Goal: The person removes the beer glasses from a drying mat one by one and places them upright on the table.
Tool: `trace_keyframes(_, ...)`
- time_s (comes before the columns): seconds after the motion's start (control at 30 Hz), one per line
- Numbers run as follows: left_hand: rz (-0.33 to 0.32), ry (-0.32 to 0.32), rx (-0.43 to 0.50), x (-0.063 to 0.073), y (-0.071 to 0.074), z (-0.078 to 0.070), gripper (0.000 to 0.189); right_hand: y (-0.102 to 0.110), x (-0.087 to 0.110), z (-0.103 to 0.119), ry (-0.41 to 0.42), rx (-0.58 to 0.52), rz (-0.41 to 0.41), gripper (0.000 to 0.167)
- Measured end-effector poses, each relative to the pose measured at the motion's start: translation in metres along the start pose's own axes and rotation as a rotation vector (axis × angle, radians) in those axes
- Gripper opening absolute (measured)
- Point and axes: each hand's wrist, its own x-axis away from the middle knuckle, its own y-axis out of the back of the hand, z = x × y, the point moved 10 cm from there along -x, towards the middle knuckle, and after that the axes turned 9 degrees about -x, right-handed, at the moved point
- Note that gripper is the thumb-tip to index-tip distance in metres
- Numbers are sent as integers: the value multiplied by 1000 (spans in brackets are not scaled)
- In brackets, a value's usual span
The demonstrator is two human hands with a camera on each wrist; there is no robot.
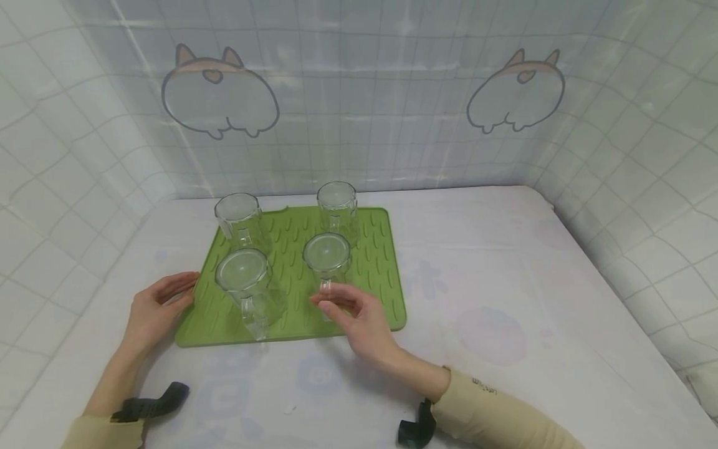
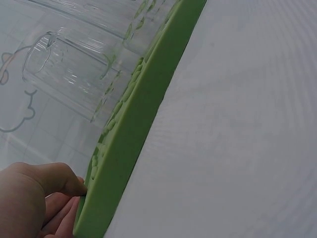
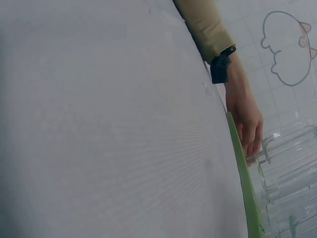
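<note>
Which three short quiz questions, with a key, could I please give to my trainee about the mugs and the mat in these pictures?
1. How many clear mugs are on the green mat?
2. True or false: the left grip touches the mat's left edge.
3. The right grip is nearest to which mug? a) back left b) front right c) back right

Key: 1. Four. 2. True. 3. b, the front right mug.
</note>
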Motion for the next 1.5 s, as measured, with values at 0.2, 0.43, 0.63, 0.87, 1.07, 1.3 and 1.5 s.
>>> trace_keyframes(0.2,0,-5,16,-1,-1,-1,44,5,1,4,-24,2,-10,26)
trace_keyframes(0.43,10,-3,3,-3,-4,-1,45,8,1,13,3,24,-5,24)
trace_keyframes(0.63,-2,-7,11,-2,-3,-2,44,11,4,19,33,58,-3,24)
trace_keyframes(0.87,4,-10,27,-1,-3,-2,44,21,7,22,34,67,-33,25)
trace_keyframes(1.07,13,-17,36,0,-2,-3,45,31,11,23,19,61,-63,24)
trace_keyframes(1.3,13,-6,27,0,-2,-2,46,42,14,28,39,86,-113,22)
trace_keyframes(1.5,5,0,29,1,0,0,46,48,17,34,64,126,-129,22)
